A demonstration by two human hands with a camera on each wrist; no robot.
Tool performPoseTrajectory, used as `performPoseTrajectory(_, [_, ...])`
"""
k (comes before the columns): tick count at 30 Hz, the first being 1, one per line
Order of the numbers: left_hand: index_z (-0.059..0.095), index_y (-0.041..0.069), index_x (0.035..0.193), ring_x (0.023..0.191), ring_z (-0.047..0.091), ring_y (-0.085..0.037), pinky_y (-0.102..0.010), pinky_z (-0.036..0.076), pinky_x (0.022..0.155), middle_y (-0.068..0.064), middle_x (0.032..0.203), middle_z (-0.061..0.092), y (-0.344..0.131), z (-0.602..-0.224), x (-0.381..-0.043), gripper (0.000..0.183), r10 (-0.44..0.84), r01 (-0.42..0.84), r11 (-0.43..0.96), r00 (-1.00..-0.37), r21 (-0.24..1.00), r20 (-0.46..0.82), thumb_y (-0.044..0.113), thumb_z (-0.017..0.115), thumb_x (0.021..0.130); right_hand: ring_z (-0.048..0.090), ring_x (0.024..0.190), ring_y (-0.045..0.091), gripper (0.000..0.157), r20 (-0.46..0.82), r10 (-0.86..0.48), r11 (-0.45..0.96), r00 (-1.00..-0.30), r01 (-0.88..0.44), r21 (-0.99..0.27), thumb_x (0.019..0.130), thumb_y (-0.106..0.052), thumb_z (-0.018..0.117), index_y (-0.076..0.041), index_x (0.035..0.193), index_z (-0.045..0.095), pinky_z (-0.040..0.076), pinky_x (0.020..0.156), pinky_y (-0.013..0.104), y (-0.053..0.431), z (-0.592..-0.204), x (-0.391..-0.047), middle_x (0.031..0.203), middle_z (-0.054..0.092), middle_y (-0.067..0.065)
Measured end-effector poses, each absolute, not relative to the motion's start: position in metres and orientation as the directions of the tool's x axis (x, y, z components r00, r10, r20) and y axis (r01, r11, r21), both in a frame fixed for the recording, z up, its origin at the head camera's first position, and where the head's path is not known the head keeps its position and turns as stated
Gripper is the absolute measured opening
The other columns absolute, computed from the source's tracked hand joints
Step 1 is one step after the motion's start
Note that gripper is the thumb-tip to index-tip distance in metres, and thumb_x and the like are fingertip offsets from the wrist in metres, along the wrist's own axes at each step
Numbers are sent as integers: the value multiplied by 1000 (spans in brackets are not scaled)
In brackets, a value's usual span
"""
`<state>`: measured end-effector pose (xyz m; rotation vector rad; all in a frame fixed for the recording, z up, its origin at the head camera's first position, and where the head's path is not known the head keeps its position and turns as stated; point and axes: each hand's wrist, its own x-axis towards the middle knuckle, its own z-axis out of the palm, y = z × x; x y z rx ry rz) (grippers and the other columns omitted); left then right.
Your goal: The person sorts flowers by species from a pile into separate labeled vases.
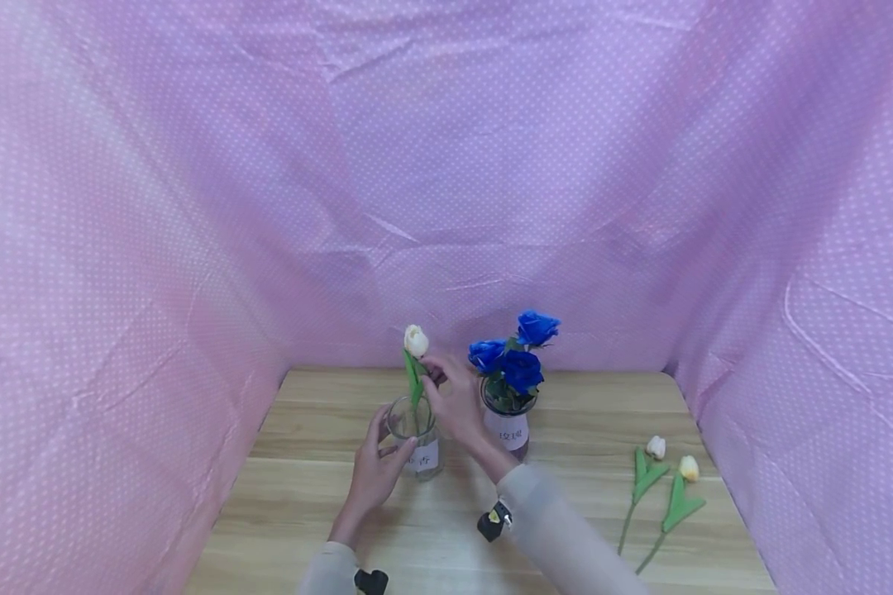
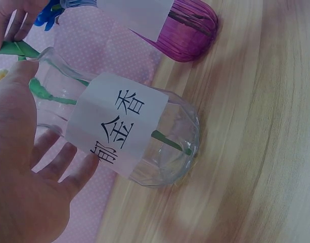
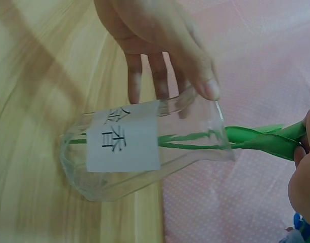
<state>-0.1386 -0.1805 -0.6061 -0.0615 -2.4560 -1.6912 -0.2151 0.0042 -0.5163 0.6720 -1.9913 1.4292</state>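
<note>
A clear glass vase [image 1: 424, 431] with a white paper label stands upright on the wooden table. My left hand [image 1: 375, 471] holds it around the neck, with thumb and fingers on opposite sides. One white tulip [image 1: 416, 340] stands in this vase, its green stem reaching close to the bottom in the right wrist view. Above the rim, my right hand [image 1: 456, 405] pinches the tulip by its green leaves [image 3: 263, 142] and stem. In the left wrist view the label [image 2: 117, 124] shows large black characters, and only part of the right hand [image 2: 13, 20] appears.
Just right of the right hand stands a labelled vase [image 1: 508, 430] of purplish tint, holding blue roses [image 1: 522, 370]. Two more tulips, one white [image 1: 656, 448] and one yellowish [image 1: 688, 468], lie at the table's right side. Pink dotted cloth [image 1: 446, 165] surrounds the table [image 1: 283, 496].
</note>
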Motion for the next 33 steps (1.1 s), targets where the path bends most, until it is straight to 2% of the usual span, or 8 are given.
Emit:
performPoseTrajectory(8, [39,23,173,153,58,-52,-62,64,115,-30,169,54,-180,-605,-138,81,-63,119,349,-987,929,150,31,83,106,74,84,24,32,652,-80,281,-754,-645,-711,94,10,82,-1,124,79,69,74,32,4,-528,-209,103,78,15])
performPoseTrajectory(15, [38,23,174,154,57,-52,-61,64,115,-30,169,54,-180,-605,-138,81,-58,120,361,-987,925,151,32,82,106,69,79,21,33,608,-100,340,-787,-601,-723,96,5,83,-6,127,80,62,65,41,6,-534,-206,102,77,10])
performPoseTrajectory(22, [39,20,174,153,59,-51,-60,65,113,-29,168,55,-180,-606,-138,82,-63,122,369,-986,921,155,30,83,106,73,83,20,34,568,-105,376,-816,-561,-737,96,1,84,-8,129,80,55,67,20,8,-534,-203,114,81,10])
performPoseTrajectory(27, [40,22,173,152,60,-51,-59,66,113,-28,167,57,-179,-605,-138,81,-70,118,372,-986,921,155,29,83,105,75,89,28,34,532,-98,378,-841,-526,-762,97,-2,83,-9,130,81,55,74,18,10,-531,-200,119,80,14])
performPoseTrajectory(33, [40,18,173,152,60,-51,-60,66,112,-29,166,58,-179,-605,-139,81,-65,134,367,-984,921,169,29,83,105,76,91,31,34,589,-99,340,-802,-583,-738,95,4,83,-2,128,79,69,77,37,15,-529,-200,124,79,16])
